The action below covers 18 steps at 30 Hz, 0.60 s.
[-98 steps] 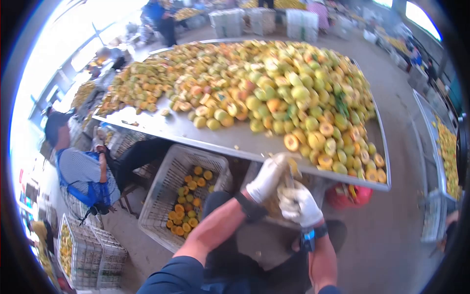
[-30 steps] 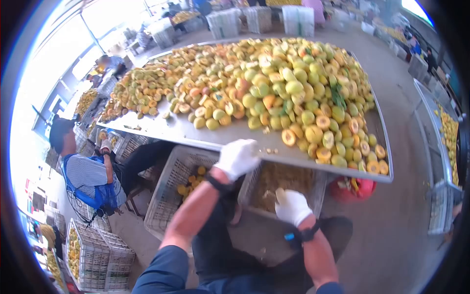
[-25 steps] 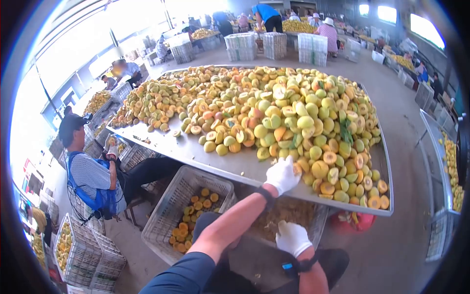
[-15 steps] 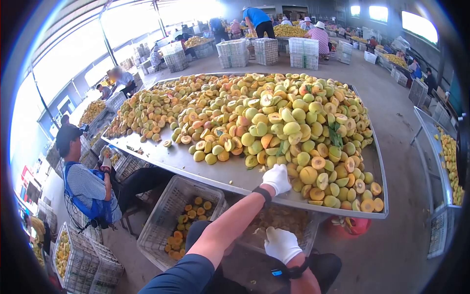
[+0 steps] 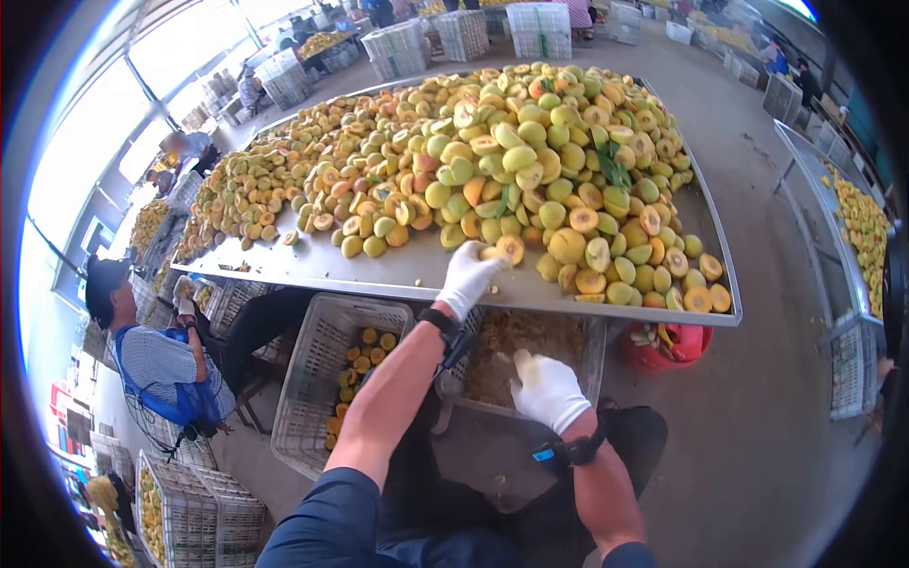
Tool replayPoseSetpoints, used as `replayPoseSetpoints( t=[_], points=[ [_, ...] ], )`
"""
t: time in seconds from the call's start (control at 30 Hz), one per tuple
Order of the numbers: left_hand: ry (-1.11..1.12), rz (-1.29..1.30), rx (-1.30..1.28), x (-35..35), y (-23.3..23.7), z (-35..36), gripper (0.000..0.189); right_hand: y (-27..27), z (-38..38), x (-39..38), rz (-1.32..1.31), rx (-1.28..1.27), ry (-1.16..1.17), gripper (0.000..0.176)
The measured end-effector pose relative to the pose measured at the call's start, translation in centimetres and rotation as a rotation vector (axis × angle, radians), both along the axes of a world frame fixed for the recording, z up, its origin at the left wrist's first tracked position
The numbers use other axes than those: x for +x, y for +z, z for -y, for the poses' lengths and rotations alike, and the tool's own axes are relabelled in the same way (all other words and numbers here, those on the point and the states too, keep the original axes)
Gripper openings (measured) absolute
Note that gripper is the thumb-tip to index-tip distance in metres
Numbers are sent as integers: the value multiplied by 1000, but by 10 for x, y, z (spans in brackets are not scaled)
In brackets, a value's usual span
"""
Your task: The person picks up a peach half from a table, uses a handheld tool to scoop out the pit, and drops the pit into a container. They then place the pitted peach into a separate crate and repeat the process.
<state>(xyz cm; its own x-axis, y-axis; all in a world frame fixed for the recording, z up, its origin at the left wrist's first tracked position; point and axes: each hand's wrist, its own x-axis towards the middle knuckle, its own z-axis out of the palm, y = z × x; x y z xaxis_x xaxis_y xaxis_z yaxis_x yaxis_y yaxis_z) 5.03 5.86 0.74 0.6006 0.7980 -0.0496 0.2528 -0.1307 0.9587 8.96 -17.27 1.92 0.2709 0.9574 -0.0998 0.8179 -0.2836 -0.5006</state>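
Note:
My left hand [image 5: 471, 276], in a white glove, grips a halved peach [image 5: 510, 249] at the front edge of the pile, with its cut face showing. My right hand [image 5: 551, 392], also gloved, is closed lower down, over a crate [image 5: 595, 364] under the table edge. From its fingers juts a short, pale object [image 5: 524, 363] whose kind I cannot make out. Heaped yellow-green peaches [image 5: 568, 246], many of them halved with pits showing, cover much of the metal table [image 5: 379, 276]. A few green leaves lie among them.
Left of my legs stands a grey plastic crate [image 5: 301, 379] holding peach halves. A red bucket [image 5: 653, 355] is under the table's right side. A seated person [image 5: 170, 360] works at left. Another metal table [image 5: 805, 189] with fruit stands at right; stacked crates [image 5: 538, 33] are behind.
The view has tipped downward. My left hand has come back from the pile with a peach half in its fingers. My right hand stays low, closed on the pale object.

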Motion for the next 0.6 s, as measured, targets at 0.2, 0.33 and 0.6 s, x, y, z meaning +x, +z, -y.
replayPoseSetpoints(
  t=[0.2,0.33,0.6],
  points=[
    [13,369,-680,-70,21,16,42,0,-12,-2,-207,476,-146,26],
    [53,323,-767,-81,14,23,47,0,-19,-10,-168,466,-129,27],
    [-217,382,-810,-78,20,37,49,-12,-36,-19,-190,481,-158,20]
  ],
)
